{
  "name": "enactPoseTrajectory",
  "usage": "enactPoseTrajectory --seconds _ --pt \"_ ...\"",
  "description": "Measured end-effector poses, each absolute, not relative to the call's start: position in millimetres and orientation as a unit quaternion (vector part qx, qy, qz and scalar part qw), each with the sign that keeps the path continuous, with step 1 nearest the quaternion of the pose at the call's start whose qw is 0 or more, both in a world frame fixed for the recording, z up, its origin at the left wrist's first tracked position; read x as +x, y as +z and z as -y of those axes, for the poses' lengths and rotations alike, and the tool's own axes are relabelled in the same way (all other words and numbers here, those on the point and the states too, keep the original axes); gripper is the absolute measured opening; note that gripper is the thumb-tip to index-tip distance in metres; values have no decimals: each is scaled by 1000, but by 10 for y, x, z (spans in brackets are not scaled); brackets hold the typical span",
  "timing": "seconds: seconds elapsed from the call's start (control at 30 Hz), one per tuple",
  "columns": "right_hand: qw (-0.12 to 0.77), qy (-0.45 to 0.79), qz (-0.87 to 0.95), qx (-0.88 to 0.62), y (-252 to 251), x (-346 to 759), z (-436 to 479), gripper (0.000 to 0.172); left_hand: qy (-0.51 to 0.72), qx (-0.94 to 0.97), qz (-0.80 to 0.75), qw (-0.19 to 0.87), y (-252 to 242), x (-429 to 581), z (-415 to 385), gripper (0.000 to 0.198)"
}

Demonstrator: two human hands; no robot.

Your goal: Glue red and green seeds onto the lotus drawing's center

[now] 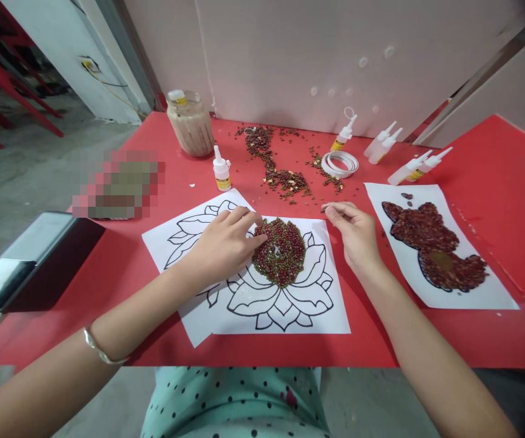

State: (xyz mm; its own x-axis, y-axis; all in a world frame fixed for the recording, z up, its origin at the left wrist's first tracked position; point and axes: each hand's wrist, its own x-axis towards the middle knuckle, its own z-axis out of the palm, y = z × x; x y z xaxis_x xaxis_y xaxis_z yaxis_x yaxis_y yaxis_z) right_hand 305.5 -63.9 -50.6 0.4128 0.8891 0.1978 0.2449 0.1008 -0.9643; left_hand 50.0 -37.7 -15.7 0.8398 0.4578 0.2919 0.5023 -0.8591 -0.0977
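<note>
A sheet of white paper [335, 316] printed with a lotus outline lies in front of me. The middle of its flower is covered with red and green beans [280, 255], with a small bare spot near their centre. My left hand [230, 240] rests over the sheet's left side, its fingers apart and the tips touching the left edge of the beans. Right of the flower, my right hand [356, 231] is closed in a pinch just above the sheet's top right corner. A tiny dark bit shows at those fingertips, too small to name.
Loose beans [289, 181] are scattered behind the sheet. Around them are a glue bottle [222, 170], a jar [192, 128], a tape roll [339, 164] and several more bottles. A second lotus sheet [157, 240] lies underneath; a seed-covered picture [435, 243] is at right, a phone [29, 261] at left.
</note>
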Motion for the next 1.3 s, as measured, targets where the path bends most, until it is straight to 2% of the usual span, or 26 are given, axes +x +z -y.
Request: enactPoseTrajectory --seconds 0.23,0.33,0.47,0.7,1.3 --pt "575 278 466 -613 -528 3084 647 16 -61 -938 336 55 -105 704 178 23" --pt "577 275 464 -614 -537 3093 639 17 -27 -925 379 -3 -97 915 -104 25" --pt "576 276 464 -614 -543 3095 631 19 -42 -901 427 -54 -128 1210 -558 27" --pt "581 281 459 -610 -534 3090 632 16 -50 -896 438 -44 -265 1434 -956 22" --pt "578 287 468 -604 -509 3083 644 15 -25 -932 361 2 -273 1500 -980 30"
